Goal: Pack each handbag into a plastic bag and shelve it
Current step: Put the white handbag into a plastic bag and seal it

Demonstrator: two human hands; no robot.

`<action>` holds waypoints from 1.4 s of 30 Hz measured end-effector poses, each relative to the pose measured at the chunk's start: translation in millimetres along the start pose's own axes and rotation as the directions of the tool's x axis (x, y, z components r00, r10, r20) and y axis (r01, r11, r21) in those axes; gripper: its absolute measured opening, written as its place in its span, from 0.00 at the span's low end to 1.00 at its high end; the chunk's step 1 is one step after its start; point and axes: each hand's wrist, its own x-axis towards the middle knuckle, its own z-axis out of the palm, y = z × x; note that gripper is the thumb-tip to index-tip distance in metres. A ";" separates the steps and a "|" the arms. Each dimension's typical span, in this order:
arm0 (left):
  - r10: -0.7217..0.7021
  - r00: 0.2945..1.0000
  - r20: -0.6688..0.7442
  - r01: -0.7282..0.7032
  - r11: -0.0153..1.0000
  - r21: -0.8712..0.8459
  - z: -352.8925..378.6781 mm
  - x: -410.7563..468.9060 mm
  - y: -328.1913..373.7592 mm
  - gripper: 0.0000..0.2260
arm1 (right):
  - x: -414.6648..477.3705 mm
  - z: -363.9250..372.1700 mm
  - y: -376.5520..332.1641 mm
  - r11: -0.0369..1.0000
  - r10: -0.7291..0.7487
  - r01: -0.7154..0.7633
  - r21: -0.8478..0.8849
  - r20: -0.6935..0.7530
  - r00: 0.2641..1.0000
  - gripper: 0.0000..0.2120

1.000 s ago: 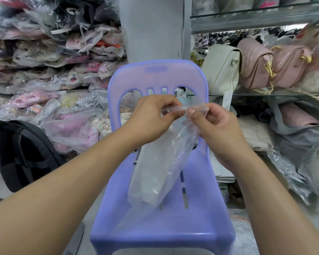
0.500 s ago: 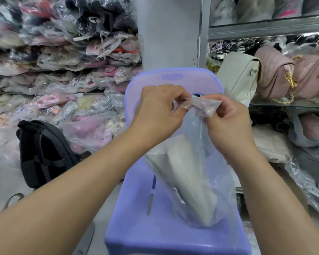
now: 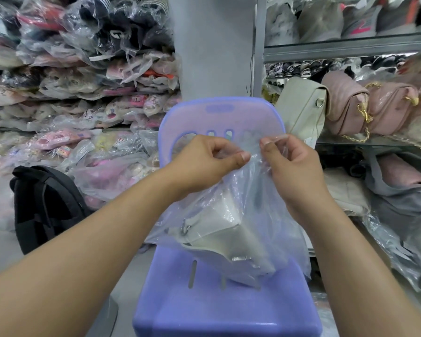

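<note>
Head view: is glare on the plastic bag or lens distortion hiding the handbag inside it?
Head view: light is even and soft, with small bright glints on the plastic bag; the cream handbag inside still reads clearly through the film. Head view: wide-angle bending curves the shelf and stretches the forearms at the edges. Head view: the left hand and right hand look sharp; the far bagged stock is softer.

Chair seat [image 3: 229, 310] front bare; shelf [image 3: 374, 141] right crowded with handbags [image 3: 345, 103]; black backpack [image 3: 44, 205] blocks floor left.
</note>
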 end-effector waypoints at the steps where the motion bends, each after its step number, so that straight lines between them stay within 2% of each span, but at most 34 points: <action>1: -0.027 0.999 0.020 0.027 0.999 -0.020 -1.7 -0.6 2.8 0.07 | -0.5 -1.3 -0.4 1.000 -0.003 0.004 0.006 -0.019 1.000 0.10; 6: -0.079 0.992 0.097 0.085 0.994 -0.063 -7.3 -2.1 10.6 0.09 | -3.2 -3.2 -6.1 0.992 0.040 -0.036 0.121 -0.030 0.999 0.11; 11: -0.141 0.986 0.088 0.149 0.985 -0.086 -5.1 -3.6 19.7 0.07 | -5.1 -3.5 -11.3 0.978 0.058 -0.055 0.200 -0.008 0.998 0.11; 14: -0.150 0.987 0.066 0.154 0.986 -0.069 -5.2 -3.7 18.9 0.04 | -6.0 -5.6 -12.0 0.967 0.064 -0.076 0.242 0.058 0.996 0.09; 16: -0.146 0.988 0.056 0.150 0.986 -0.072 -3.7 -4.7 16.7 0.03 | -6.3 -7.8 -10.8 0.969 0.064 -0.083 0.233 0.089 0.994 0.06; 21: -0.118 0.992 0.052 0.123 0.987 -0.107 1.4 -6.5 11.7 0.01 | -5.6 -11.2 -7.5 0.979 0.067 -0.082 0.188 0.084 0.994 0.06; 26: -0.129 0.990 0.052 0.135 0.983 -0.128 4.1 -3.7 10.9 0.04 | -3.6 -16.8 -6.8 0.974 0.078 -0.097 0.205 0.096 0.992 0.04; 31: -0.121 0.992 0.046 0.127 0.979 -0.162 10.5 -3.7 10.8 0.03 | -5.4 -21.9 -8.4 0.970 0.111 -0.135 0.200 0.126 0.986 0.06; 42: -0.029 0.997 0.070 0.032 0.998 -0.046 15.0 -5.2 17.0 0.06 | -5.1 -25.9 -5.6 0.982 0.100 -0.107 0.158 0.056 0.993 0.06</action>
